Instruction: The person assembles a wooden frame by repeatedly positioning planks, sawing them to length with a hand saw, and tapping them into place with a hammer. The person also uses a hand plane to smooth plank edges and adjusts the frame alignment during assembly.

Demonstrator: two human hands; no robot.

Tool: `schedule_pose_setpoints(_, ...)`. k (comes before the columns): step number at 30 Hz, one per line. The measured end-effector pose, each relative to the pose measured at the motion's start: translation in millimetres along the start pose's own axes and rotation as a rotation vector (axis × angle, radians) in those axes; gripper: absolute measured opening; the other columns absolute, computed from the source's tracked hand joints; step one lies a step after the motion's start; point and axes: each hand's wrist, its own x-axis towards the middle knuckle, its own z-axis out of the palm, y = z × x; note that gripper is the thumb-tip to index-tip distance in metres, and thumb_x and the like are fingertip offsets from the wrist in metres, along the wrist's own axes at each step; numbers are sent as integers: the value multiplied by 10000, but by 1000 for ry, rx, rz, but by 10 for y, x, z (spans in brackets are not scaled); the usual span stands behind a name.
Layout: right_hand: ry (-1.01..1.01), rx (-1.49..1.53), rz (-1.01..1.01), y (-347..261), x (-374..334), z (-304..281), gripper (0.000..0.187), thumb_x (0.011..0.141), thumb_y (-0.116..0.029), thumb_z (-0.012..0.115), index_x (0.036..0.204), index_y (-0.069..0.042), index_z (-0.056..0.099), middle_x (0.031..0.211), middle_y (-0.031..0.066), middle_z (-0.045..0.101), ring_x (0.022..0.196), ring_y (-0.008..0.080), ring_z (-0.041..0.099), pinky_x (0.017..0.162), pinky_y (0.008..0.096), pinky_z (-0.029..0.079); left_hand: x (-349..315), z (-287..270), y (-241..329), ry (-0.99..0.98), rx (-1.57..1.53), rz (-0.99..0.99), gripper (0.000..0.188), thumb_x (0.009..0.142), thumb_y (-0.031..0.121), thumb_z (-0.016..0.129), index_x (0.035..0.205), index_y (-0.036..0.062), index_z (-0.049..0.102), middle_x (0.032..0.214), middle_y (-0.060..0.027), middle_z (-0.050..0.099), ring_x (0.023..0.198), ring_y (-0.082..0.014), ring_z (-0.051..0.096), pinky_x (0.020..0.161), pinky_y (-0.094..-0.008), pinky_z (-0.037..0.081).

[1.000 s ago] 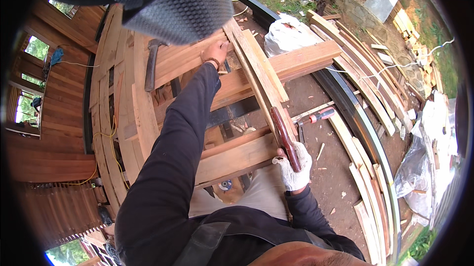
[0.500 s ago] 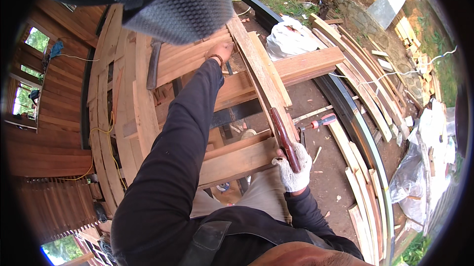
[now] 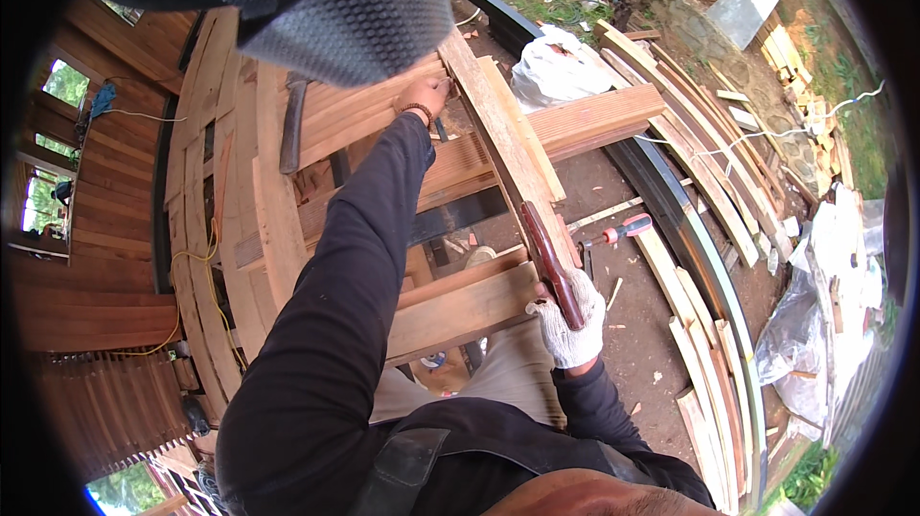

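Head view: from my remote post I look down on a person's two hands over a frame of wooden planks. The right hand (image 3: 570,342), in a white knitted glove, is wrapped around the near end of a glossy brown wooden tool (image 3: 549,262), long and narrow. The tool lies along the near end of a long board (image 3: 494,118) that runs away from the person. The bare left hand (image 3: 424,97), with a beaded bracelet, reaches to the far left side of that board, fingers curled at its edge; I cannot tell whether they pinch anything.

Under the board, a grooved beam (image 3: 599,121) crosses from left to right. Just right of the tool I see a clamp (image 3: 628,228) with a red and black handle. To the left, a hammer (image 3: 293,128) lies on the planks, its head mostly hidden from me. A white bag (image 3: 559,70) sits at the far right of the board; crumpled clear plastic (image 3: 800,344) lies on the right, well apart from the hands.
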Motion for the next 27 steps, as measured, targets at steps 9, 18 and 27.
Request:
schedule_pose_setpoints(9,-13,54,16,109,-10,44,293,863,-66,792,1115,38,686,938,103,723,855,179,733,750,300,573,-85,-43,93,3,38,-48,531,992,631,527,1114,187,792,1051,-134,780,1052,-346,725,979,-499,485)
schedule_pose_setpoints(18,-6,111,39,32,38,67,326,886,-94,795,1161,43,687,965,93,740,879,161,740,762,297,590,-68,21,54,25,29,-30,519,997,620,534,1079,174,787,1038,-137,777,1041,-349,722,939,-470,504)
schedule_pose_setpoints(27,-31,54,-6,216,106,68,273,857,-90,788,1096,19,712,938,88,742,808,190,721,729,316,586,-56,7,39,60,36,-19,530,992,648,518,1084,201,789,1031,-124,779,1052,-353,722,970,-493,486)
